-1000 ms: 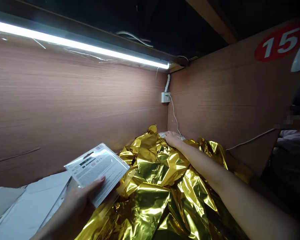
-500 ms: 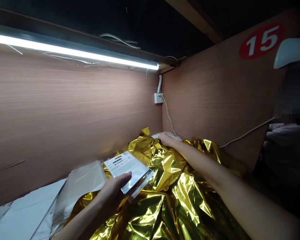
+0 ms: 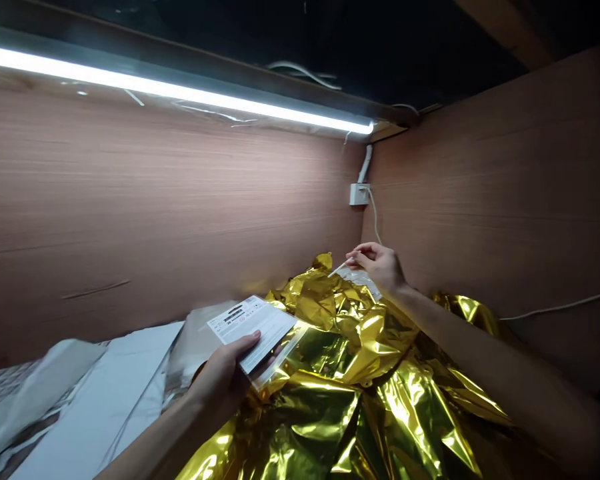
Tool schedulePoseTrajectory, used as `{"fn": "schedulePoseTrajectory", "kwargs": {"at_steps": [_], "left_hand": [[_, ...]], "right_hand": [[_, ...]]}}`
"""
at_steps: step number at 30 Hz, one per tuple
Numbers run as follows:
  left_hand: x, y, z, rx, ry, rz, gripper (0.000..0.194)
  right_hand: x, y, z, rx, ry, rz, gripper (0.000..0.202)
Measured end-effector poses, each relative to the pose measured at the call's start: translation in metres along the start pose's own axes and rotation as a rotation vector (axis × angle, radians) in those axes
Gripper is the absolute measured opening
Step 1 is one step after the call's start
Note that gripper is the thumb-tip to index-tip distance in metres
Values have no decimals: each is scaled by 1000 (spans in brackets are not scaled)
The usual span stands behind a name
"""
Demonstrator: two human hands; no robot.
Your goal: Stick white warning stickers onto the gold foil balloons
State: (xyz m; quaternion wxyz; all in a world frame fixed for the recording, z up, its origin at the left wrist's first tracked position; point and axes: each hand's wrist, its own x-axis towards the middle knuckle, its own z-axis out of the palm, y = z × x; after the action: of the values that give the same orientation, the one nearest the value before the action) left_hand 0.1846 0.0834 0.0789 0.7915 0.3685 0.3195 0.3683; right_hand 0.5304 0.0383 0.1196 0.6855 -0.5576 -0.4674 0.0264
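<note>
My left hand (image 3: 227,367) grips a flat clear plastic packet with a white printed card (image 3: 255,327), its thumb on top and its fingertips underneath. Small dark print shows at the card's upper end. Farther back, my right hand (image 3: 383,267) pinches a thin white straw-like stick (image 3: 337,269) between thumb and fingers, above a heap of crumpled shiny gold foil (image 3: 360,333). A clear plastic bag (image 3: 365,279) lies just below the right hand, partly hidden by it.
White sheets and clear plastic sleeves (image 3: 190,343) lie to the left of the foil. A wooden wall (image 3: 170,187) closes off the back, with a lit tube lamp (image 3: 180,95) along its top. In the corner hangs a white socket box (image 3: 359,194) with a cable.
My right hand has risen from the bag at the back with the thin white stick in its fingers. My left hand keeps the packet. The view has swung to the left.
</note>
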Motion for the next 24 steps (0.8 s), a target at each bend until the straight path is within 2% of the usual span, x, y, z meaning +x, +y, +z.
{"fn": "schedulePoseTrajectory", "kwargs": {"at_steps": [1,3,6,8,12,16,19,22,24], "left_hand": [[-6,4,-3,-20,13,5,42],[-19,9,-9,-48,28,21,42],[-38,14,-20,-69,23,27,39],[-51,15,-27,-73,15,32,36],[-78,12,-39,-46,18,21,35],[-107,6,-48,-43,72,-6,34],[-123,-1,-55,-61,50,-43,34],[-134,-9,-63,-71,1,-64,34],[-139,-16,-70,-71,17,-35,34]], "right_hand": [[-20,-14,4,182,-43,-14,45],[-60,-43,14,449,-125,53,41],[-113,-76,36,607,-257,187,37],[-137,-90,51,649,-292,224,37],[-167,-97,69,684,-294,248,39],[-190,-100,72,671,-270,281,40],[-206,-107,72,670,-242,274,38],[-223,-115,69,641,-199,200,35],[-236,-119,66,564,-180,105,32]]}}
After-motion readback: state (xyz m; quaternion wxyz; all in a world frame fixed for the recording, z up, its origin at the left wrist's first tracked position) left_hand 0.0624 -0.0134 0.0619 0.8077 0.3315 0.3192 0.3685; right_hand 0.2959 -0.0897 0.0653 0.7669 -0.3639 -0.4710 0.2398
